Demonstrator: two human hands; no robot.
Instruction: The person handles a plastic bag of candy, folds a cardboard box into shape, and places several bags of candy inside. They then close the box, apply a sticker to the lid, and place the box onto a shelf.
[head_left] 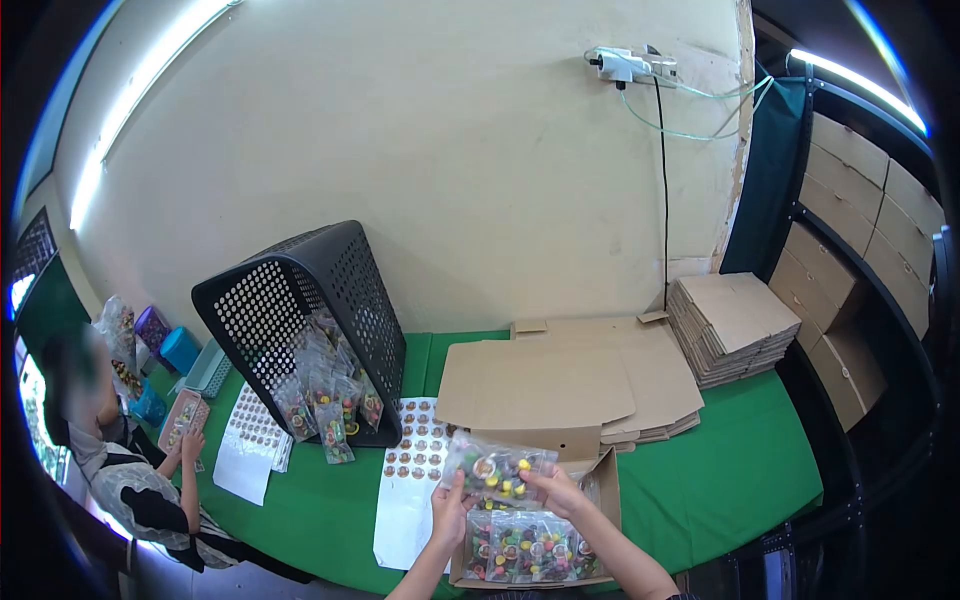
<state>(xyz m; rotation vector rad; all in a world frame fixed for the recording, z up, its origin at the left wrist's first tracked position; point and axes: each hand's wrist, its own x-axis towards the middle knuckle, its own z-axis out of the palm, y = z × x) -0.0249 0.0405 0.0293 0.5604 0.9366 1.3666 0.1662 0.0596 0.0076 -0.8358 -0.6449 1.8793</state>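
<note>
Both my hands hold one clear plastic bag of small colourful pieces (495, 470) just above an open cardboard box (606, 478). My left hand (450, 508) grips the bag's lower left corner. My right hand (558, 490) grips its right side. Inside the box lie several more of the same filled bags (525, 552), side by side.
A black perforated basket (290, 300) lies tipped on the green table (720, 470), spilling filled bags (330, 400). Sticker sheets (415, 445) lie left of the box. Flat cardboard (540, 385) and a stack (730, 325) sit behind. Another person (130, 470) works at far left.
</note>
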